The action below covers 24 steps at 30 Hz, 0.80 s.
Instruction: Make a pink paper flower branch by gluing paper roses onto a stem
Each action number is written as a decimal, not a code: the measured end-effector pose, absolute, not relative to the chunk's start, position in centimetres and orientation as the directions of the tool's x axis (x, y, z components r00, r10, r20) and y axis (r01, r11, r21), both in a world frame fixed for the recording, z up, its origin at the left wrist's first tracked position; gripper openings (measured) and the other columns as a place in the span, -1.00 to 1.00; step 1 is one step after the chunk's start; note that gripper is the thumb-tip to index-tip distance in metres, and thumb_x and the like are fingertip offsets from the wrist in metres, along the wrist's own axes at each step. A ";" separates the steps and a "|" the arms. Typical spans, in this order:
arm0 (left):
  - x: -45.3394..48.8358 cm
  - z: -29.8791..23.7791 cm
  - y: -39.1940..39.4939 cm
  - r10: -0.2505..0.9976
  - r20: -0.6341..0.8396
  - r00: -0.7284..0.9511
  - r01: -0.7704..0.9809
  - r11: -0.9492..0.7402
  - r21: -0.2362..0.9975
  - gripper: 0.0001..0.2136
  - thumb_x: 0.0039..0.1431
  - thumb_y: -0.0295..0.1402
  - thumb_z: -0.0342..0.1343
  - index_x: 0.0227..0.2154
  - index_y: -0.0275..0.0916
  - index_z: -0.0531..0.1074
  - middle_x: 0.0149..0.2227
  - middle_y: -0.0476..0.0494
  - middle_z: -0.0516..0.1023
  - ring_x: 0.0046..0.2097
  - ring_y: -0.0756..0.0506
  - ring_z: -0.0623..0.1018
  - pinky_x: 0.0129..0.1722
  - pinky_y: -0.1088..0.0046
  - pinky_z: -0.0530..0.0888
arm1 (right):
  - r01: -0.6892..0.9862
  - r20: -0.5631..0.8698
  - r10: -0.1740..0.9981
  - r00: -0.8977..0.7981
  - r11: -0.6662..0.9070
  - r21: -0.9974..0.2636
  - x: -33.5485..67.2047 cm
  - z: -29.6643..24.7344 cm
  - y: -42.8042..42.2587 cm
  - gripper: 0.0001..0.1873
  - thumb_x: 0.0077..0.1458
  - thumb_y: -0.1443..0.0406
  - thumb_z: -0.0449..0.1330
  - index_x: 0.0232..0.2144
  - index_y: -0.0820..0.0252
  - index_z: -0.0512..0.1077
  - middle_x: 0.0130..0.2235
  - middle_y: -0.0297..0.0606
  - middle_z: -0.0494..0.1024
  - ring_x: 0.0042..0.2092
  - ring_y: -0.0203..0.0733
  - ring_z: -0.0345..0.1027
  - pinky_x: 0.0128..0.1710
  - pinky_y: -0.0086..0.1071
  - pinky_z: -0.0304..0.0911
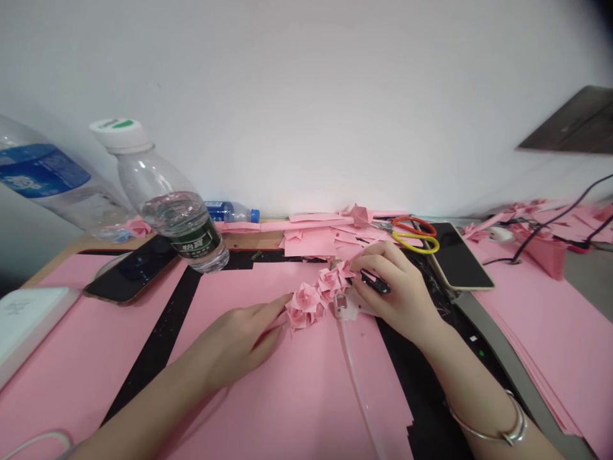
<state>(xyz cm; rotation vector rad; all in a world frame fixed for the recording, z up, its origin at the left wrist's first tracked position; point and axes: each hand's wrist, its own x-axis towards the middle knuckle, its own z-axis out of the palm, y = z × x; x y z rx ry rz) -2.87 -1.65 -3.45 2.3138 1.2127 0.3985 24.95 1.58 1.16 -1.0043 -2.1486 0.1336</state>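
My left hand [249, 335] is closed around the lower end of a cluster of folded pink paper flowers [306, 303], which slants up to the right. At its upper end, the curled fingertips of my right hand [395, 287] pinch a paper flower [343, 271]. A small black object [376, 282] shows between the right thumb and fingers; its kind is unclear, and so is whether the hand grips it. Just below, a white cable [352, 364] with a clear plug end lies on the large pink paper sheet [297, 396].
A water bottle [167, 211] stands at left beside a phone [131, 268] and a white box [33, 326]. Loose pink paper pieces [311, 239] lie along the wall. Scissors with red and yellow handles [416, 236] are near another phone [460, 255]. More pink sheets [550, 345] lie at right.
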 end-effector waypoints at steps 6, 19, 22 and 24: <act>-2.9 -3.7 -2.0 0.809 0.101 0.579 0.679 -0.547 0.489 -0.57 0.38 -0.29 -0.16 0.26 -0.14 0.21 -0.09 -0.16 0.65 -0.16 -0.17 0.66 -0.21 0.37 0.53 | 0.609 0.650 0.653 -0.388 0.711 -0.352 24.5 0.8 1.6 -0.76 0.15 0.54 0.14 -0.27 0.10 0.39 -0.29 -0.26 0.43 -0.25 -0.18 0.37 -0.27 -0.30 0.32; -2.5 -2.9 -2.0 0.754 0.124 0.646 0.640 -0.622 0.450 -0.61 0.38 -0.34 -0.17 0.21 -0.22 0.28 -0.11 -0.22 0.67 -0.17 -0.17 0.67 -0.20 0.37 0.57 | 0.633 0.655 0.664 -0.361 0.690 -0.351 24.4 0.3 1.3 -0.78 0.15 0.53 0.14 -0.32 0.09 0.38 -0.27 -0.24 0.47 -0.22 -0.16 0.41 -0.31 -0.30 0.32; -2.4 -2.9 -1.9 0.791 0.091 0.605 0.659 -0.562 0.499 -0.60 0.37 -0.32 -0.16 0.22 -0.16 0.25 -0.08 -0.19 0.65 -0.15 -0.17 0.66 -0.20 0.38 0.55 | 0.639 0.667 0.656 -0.354 0.690 -0.339 24.3 0.4 1.4 -0.79 0.17 0.52 0.14 -0.29 0.10 0.40 -0.27 -0.23 0.49 -0.22 -0.16 0.43 -0.30 -0.29 0.34; -2.3 -2.6 -1.8 0.821 0.056 0.569 0.667 -0.500 0.552 -0.63 0.37 -0.29 -0.15 0.18 -0.14 0.28 -0.10 -0.16 0.65 -0.16 -0.16 0.65 -0.22 0.39 0.52 | 0.635 0.667 0.651 -0.363 0.697 -0.335 24.4 0.5 1.4 -0.79 0.18 0.51 0.13 -0.25 0.10 0.42 -0.26 -0.21 0.51 -0.21 -0.15 0.44 -0.27 -0.27 0.36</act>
